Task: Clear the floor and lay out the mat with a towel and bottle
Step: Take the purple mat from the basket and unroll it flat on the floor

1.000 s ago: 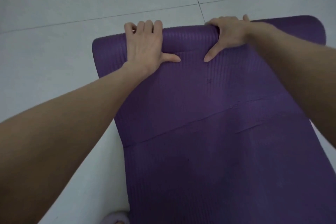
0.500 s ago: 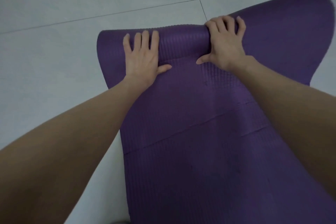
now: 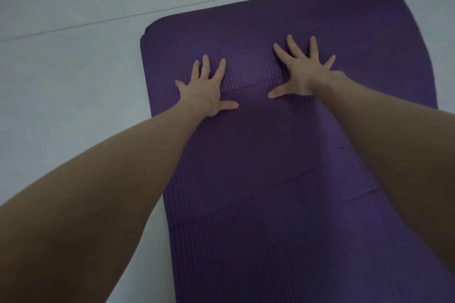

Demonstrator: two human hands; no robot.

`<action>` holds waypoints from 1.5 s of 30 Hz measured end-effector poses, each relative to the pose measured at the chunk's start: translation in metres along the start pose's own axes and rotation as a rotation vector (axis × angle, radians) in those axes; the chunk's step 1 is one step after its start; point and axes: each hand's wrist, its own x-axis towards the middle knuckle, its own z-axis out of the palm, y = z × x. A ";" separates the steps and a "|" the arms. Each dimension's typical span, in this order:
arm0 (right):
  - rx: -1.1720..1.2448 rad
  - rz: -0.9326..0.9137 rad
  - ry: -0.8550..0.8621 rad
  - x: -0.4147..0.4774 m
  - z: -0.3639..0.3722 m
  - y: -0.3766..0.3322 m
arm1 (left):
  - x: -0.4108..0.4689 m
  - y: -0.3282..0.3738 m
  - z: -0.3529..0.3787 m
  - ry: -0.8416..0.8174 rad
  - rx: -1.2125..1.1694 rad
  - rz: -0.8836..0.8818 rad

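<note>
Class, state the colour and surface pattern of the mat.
Dark purple mat with fine parallel ribbing, shown in the head view.

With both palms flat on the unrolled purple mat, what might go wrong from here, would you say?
1. The yoga mat shows creases from rolling; its far end may curl back once the left hand and right hand lift.
2. It lies askew to the grout line of the tiled floor, so it may need straightening.
3. No towel or bottle is in view; both remain to be fetched.
</note>
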 end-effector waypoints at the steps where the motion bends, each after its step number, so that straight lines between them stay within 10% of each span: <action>1: 0.013 0.025 -0.020 0.002 0.000 0.000 | 0.004 -0.001 0.000 -0.030 -0.022 0.006; 45: 0.111 0.133 -0.059 0.033 -0.012 0.049 | 0.041 0.042 -0.003 -0.071 -0.074 -0.062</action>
